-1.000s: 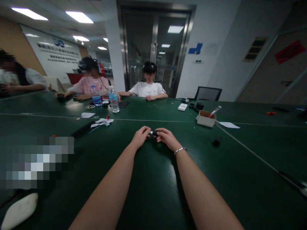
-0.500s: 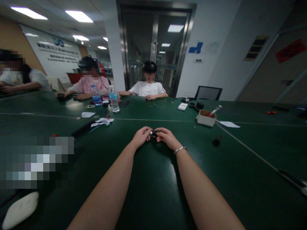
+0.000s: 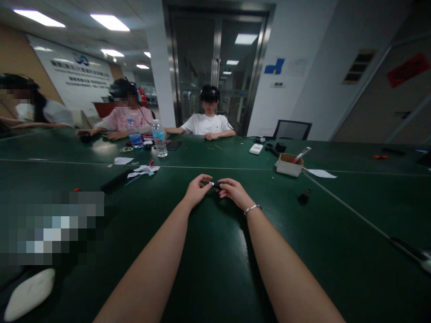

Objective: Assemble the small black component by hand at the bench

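Note:
Over the green table, a small black cylinder with a silver end (image 3: 216, 185) lies level between my two hands; it is too small to name more exactly. My right hand (image 3: 236, 193) pinches its black part between thumb and fingers. My left hand (image 3: 197, 189) has its thumb and curled fingers at the silver end, seemingly pinching the tip. A silver bracelet (image 3: 252, 209) circles my right wrist. Off to the right of my hands, a small dark object (image 3: 305, 196) rests on the table.
The green table (image 3: 215, 269) carries a box (image 3: 289, 166) at right and two water bottles (image 3: 160, 140) at left. Crumpled paper (image 3: 144, 170) lies by a black bar (image 3: 116, 181). A white mouse-like object (image 3: 31, 294) is near left. People (image 3: 209, 123) sit opposite.
My left fingers have loosened and drawn slightly left, so more of the silver end shows. My right hand keeps hold of the black part. The person at far left has shifted.

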`<state>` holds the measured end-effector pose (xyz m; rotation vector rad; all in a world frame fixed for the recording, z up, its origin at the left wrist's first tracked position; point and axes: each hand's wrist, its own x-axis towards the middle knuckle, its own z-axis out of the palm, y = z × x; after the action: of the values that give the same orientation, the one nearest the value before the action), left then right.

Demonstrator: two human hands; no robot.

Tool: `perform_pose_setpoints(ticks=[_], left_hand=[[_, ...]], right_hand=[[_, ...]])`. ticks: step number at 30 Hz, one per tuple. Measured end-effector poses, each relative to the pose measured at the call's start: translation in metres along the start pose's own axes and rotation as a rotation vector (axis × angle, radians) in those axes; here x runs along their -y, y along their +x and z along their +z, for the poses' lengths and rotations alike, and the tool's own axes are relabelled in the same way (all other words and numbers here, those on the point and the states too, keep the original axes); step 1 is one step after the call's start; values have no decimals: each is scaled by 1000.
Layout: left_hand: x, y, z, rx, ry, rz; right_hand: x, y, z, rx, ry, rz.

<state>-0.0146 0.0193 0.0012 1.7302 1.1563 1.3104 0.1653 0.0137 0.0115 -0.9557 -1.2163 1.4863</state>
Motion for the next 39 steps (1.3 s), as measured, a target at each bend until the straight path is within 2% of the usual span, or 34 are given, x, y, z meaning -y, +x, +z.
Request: perform_pose_setpoints(ticks=[11,21,29,34,39], left_hand=[[7,4,1,23,-81,-46],[-2,0,4,64,-200,-58],[5,3,3,74,-134,-100],[2,3,1,13,-79,-92],[-1,2,0,16,-129,-70]], right_hand=[[-2,0,-1,37,-14,-23],[-3,2,-1,-4,-5,-19],[-3,1,-1,0,-3,-27],[-3,2,-1,12,-16,-22],[-4,2,-2,15,-16,-22]])
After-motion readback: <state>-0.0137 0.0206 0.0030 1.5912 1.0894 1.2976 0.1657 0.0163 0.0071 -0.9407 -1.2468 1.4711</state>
